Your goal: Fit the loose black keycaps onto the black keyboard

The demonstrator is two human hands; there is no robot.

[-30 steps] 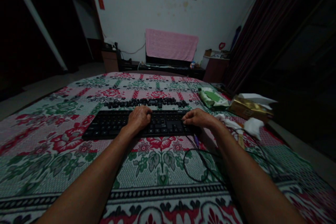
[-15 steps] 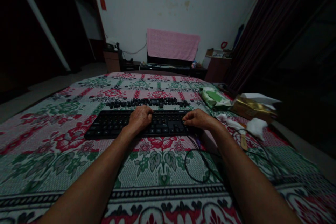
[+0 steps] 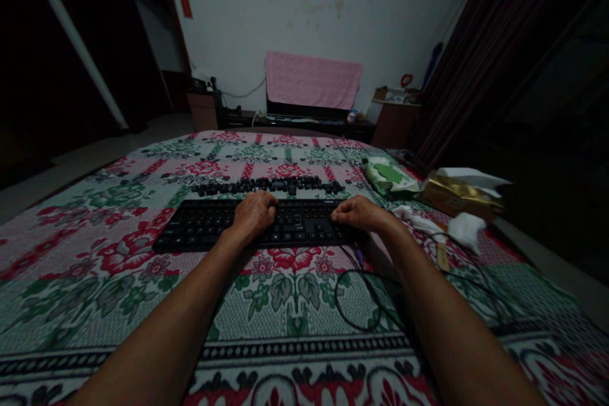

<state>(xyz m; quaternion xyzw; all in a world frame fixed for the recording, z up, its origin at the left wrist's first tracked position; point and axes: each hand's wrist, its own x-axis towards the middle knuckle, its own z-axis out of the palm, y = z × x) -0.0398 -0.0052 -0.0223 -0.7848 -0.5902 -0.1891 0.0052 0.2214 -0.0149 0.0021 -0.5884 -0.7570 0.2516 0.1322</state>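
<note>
A black keyboard (image 3: 200, 223) lies across the flowered bed cover, with bare key sockets toward its right part. My left hand (image 3: 254, 212) is curled over its middle, fingers bent at the far edge, holding it down. Over the keyboard's right end, my right hand (image 3: 356, 212) has its thumb and fingertips pinched together. Whatever is between them is too small or hidden to make out. Just beyond the keyboard, many loose black keycaps (image 3: 266, 185) lie in a long uneven row.
A black cable (image 3: 337, 295) loops near my right forearm. To the right lie a green-and-white tissue pack (image 3: 387, 177), a gold box (image 3: 457, 196), crumpled white tissue (image 3: 466, 230) and a small tan tag (image 3: 442, 258). A pink towel (image 3: 314, 79) hangs by the far wall.
Almost nothing differs. Both hands stay in place on the keyboard, with at most a slight shift of the right fingertips.
</note>
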